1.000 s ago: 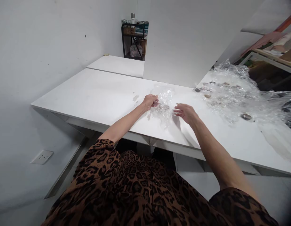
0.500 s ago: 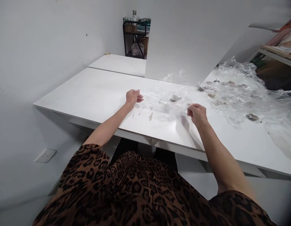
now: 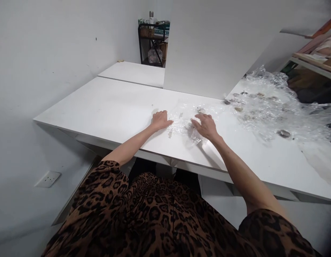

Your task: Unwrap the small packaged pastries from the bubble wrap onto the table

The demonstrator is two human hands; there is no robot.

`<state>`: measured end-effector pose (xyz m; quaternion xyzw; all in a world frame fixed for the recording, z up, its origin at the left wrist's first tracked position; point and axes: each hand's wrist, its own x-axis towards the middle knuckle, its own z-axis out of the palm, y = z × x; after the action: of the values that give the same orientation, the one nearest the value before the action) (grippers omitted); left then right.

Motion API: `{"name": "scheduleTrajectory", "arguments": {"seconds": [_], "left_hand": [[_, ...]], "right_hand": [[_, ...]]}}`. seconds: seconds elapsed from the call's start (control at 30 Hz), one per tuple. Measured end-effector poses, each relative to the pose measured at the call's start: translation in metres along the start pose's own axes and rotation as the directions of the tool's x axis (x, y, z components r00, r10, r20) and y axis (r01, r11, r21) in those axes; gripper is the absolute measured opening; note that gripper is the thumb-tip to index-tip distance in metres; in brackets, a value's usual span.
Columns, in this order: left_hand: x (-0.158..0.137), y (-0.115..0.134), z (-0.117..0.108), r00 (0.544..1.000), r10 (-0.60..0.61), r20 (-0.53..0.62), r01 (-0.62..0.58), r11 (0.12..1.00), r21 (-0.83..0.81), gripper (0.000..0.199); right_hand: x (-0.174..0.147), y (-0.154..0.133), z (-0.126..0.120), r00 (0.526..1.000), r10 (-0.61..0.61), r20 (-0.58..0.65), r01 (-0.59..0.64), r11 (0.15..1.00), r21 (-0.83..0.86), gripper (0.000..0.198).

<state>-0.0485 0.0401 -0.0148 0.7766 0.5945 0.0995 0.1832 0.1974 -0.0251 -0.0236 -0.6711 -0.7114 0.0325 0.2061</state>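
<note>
A sheet of clear plastic wrap (image 3: 181, 125) lies crinkled on the white table between my hands. My left hand (image 3: 160, 120) is palm down at the wrap's left edge, its thumb stretched out toward the right. My right hand (image 3: 207, 127) is over the wrap's right part, thumb and fingers apart. A small brownish piece (image 3: 201, 111) shows just beyond my right fingertips; what it is I cannot make out. Crumpled film bunches under and in front of the right hand.
To the right spreads a large heap of clear plastic wrap (image 3: 264, 110) with several small dark and brown pieces in it. A white upright panel (image 3: 202, 50) stands at the table's back. The white table (image 3: 82, 103) meets the wall at left. A black shelf (image 3: 151, 44) stands behind.
The wrap, held stretched between both hands before, now lies lower on the table. My right hand has moved left and its pinch has opened. My left hand has lowered and shifted slightly right.
</note>
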Motion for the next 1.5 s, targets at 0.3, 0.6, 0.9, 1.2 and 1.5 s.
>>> {"name": "scheduleTrajectory", "arguments": {"seconds": [0.3,0.6,0.9,1.2,1.5], "left_hand": [[-0.019,0.010,-0.002,0.996,0.038,-0.085,-0.072,0.888,-0.454,0.018],[-0.033,0.039,0.000,0.980,0.194,-0.043,-0.168,0.692,-0.702,0.017],[-0.053,0.052,0.004,0.953,0.300,0.049,-0.144,0.587,-0.797,0.023],[-0.047,0.079,-0.016,0.931,0.361,-0.060,-0.195,0.352,-0.915,0.022],[-0.015,0.118,-0.032,0.957,0.263,-0.123,-0.223,0.394,-0.891,0.033]], "right_hand": [[0.006,0.030,-0.014,0.969,0.165,0.183,-0.100,0.942,-0.320,0.049],[0.018,0.133,-0.046,0.786,0.606,-0.121,-0.609,0.793,0.013,0.031],[0.015,0.121,-0.034,0.971,0.112,-0.210,-0.143,0.980,-0.140,0.043],[0.049,0.134,-0.045,0.876,0.473,-0.093,-0.480,0.873,-0.087,0.039],[0.011,0.161,-0.115,0.748,0.604,-0.276,-0.606,0.791,0.086,0.049]]}}
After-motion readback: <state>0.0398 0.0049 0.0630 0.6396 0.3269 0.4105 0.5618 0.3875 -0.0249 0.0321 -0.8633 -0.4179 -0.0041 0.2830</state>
